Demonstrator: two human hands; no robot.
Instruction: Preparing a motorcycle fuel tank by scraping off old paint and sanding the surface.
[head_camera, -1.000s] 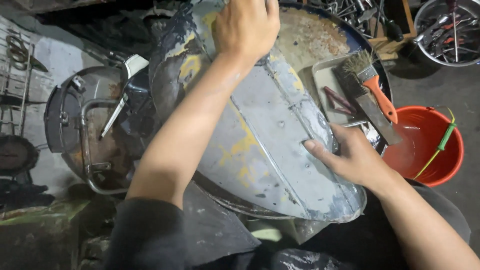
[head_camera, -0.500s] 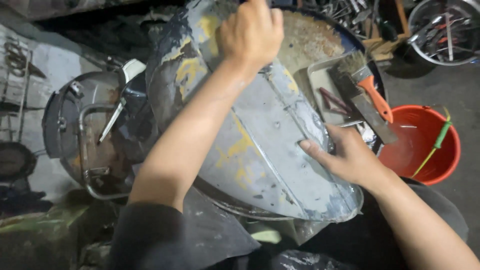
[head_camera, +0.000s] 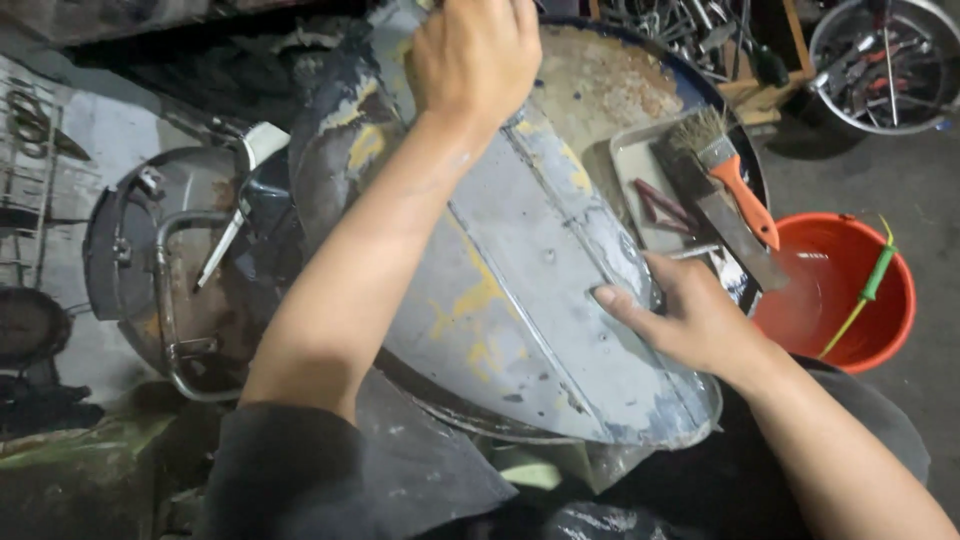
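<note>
Cluttered workshop floor surrounds the curved grey metal panel (head_camera: 520, 300) lying across my lap, my left hand (head_camera: 475, 55) fisted on its far end and my right hand (head_camera: 690, 315) pressed flat, fingers extended, beside an orange bucket (head_camera: 850, 290).

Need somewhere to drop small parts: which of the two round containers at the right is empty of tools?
The orange bucket beside the right hand. The metal basin at the top corner is full of tools.

A dim workshop with a grey concrete floor (head_camera: 900, 170) surrounds an orange bucket (head_camera: 835, 290), with a tool-filled wheel rim (head_camera: 885, 60) beyond it and a rusty round casing (head_camera: 165, 270) far left.
</note>
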